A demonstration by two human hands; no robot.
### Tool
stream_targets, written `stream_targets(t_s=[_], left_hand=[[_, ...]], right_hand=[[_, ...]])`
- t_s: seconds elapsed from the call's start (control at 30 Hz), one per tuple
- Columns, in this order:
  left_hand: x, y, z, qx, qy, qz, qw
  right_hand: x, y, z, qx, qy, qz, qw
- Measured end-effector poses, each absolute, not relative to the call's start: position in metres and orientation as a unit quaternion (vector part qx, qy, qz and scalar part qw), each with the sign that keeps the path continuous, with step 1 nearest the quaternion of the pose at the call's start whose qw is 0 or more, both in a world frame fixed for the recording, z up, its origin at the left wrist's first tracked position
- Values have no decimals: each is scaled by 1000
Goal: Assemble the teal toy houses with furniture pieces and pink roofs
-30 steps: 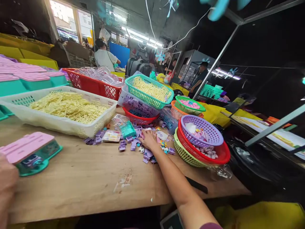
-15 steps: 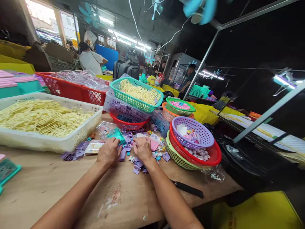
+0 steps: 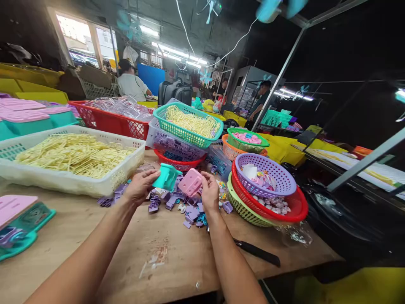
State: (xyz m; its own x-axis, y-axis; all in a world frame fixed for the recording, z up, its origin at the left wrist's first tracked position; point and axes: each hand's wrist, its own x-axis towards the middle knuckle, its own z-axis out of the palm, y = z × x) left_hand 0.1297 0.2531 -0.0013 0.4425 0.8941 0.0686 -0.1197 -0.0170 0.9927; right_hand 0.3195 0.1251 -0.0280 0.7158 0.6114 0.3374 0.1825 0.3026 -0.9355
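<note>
While the left hand (image 3: 141, 188) pinches a small teal piece (image 3: 166, 178) between thumb and fingers, the right hand (image 3: 210, 190) grasps a pink piece (image 3: 190, 183) by its edge. Taking the space between them as the clock's centre, the teal piece sits at nine and the pink at three, near each other but apart, raised above the pile of loose parts.

So far each piece is picked up; neither is fitted to the other. Between eight and nine o'clock, a larger teal box (image 3: 25, 227) with a pink top stands on the table (image 3: 126, 257), apparently with parts already inside, though whether it is complete is unclear. At ten, more pink-topped boxes (image 3: 30, 113) are gathered.

Much looks unused: purple parts (image 3: 191, 214) lie scattered around five and six o'clock, yellow sticks (image 3: 76, 157) fill the white basket (image 3: 87, 189) between nine and ten, and small pieces sit in the purple basket (image 3: 287, 182) at three. A black-handled tool (image 3: 261, 254) lies untouched between four and five.
</note>
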Motion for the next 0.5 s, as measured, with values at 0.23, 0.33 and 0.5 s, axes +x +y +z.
stream_targets(t_s=[0.23, 0.33, 0.5], left_hand=[[105, 225, -14, 502, 306, 389, 710], [94, 211, -32, 524, 343, 377, 683], [83, 201, -55, 611, 438, 402, 523]], right_hand=[[312, 126, -41, -547, -299, 203, 755], [309, 117, -41, -575, -321, 188, 729], [283, 107, -26, -652, -385, 42, 651]])
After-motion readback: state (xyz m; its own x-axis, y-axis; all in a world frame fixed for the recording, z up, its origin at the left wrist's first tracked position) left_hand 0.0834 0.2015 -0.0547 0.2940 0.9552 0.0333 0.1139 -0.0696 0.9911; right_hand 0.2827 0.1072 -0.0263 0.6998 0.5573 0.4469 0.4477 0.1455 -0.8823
